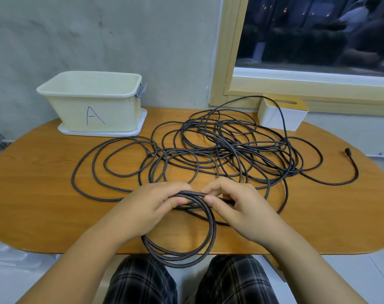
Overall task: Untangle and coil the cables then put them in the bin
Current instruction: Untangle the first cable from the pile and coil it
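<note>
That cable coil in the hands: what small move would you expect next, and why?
Probably one more loop: the right hand draws slack from the tangled cables and lays it against the coil that the left hand grips at its top. Only a few turns are wound, much cable still sprawls over the table, and the bin marked A seems to hold no cable yet.

A white tissue box with a yellow top sits at the far edge of an oval wooden table, below a wood-framed window (dark outside), against a grey wall.
</note>
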`<action>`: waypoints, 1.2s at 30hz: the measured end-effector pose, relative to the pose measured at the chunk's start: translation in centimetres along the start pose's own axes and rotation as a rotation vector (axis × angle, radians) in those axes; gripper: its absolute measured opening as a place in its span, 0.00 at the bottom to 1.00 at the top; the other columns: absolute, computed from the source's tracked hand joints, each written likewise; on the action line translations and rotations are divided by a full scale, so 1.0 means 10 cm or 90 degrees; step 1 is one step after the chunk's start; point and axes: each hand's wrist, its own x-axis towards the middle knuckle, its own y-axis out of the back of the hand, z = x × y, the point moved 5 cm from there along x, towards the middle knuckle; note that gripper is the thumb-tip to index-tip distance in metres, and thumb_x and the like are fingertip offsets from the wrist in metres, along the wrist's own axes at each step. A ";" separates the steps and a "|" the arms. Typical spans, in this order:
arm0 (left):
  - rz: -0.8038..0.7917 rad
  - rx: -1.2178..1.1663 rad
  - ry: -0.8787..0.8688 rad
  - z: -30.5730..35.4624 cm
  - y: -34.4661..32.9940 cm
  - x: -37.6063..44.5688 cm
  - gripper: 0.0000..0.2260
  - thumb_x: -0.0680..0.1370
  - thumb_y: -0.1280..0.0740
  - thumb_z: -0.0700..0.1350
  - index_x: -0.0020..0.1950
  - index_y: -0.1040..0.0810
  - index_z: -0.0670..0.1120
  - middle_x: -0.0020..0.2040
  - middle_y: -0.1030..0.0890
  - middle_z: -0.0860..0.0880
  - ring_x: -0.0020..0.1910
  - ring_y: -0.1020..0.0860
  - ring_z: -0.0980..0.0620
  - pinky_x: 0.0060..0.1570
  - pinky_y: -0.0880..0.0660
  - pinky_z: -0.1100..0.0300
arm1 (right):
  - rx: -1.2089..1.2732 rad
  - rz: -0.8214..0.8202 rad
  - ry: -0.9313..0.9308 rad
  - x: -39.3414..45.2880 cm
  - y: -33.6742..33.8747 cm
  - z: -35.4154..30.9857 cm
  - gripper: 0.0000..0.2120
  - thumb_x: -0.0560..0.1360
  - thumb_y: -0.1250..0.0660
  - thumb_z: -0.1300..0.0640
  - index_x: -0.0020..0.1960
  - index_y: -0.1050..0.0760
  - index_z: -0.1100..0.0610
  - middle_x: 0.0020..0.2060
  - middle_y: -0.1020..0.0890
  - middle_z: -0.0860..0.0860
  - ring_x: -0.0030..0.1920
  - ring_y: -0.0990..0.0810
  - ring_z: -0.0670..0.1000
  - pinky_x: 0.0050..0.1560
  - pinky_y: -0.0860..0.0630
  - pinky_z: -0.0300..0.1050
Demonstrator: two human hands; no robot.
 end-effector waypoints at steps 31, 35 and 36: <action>0.469 -0.139 0.084 -0.01 0.16 -0.12 0.12 0.78 0.44 0.59 0.53 0.27 0.56 0.34 0.24 0.45 0.32 0.28 0.47 0.31 0.33 0.55 | 0.028 0.063 -0.015 0.01 -0.19 0.03 0.10 0.77 0.48 0.39 0.57 0.35 0.34 0.33 0.23 0.39 0.40 0.23 0.42 0.40 0.28 0.35; 0.348 -0.020 0.102 -0.10 0.18 -0.11 0.12 0.79 0.47 0.61 0.59 0.32 0.61 0.46 0.24 0.62 0.44 0.26 0.63 0.40 0.32 0.66 | 0.012 0.091 -0.036 0.04 -0.11 0.04 0.10 0.77 0.51 0.37 0.51 0.33 0.33 0.29 0.26 0.41 0.33 0.26 0.43 0.33 0.33 0.40; 0.311 0.004 0.109 -0.11 0.19 -0.10 0.15 0.78 0.46 0.62 0.63 0.33 0.62 0.53 0.26 0.64 0.50 0.27 0.64 0.46 0.31 0.64 | -0.004 0.085 -0.042 0.05 -0.08 0.04 0.10 0.79 0.51 0.38 0.51 0.32 0.35 0.28 0.27 0.41 0.33 0.27 0.42 0.32 0.35 0.38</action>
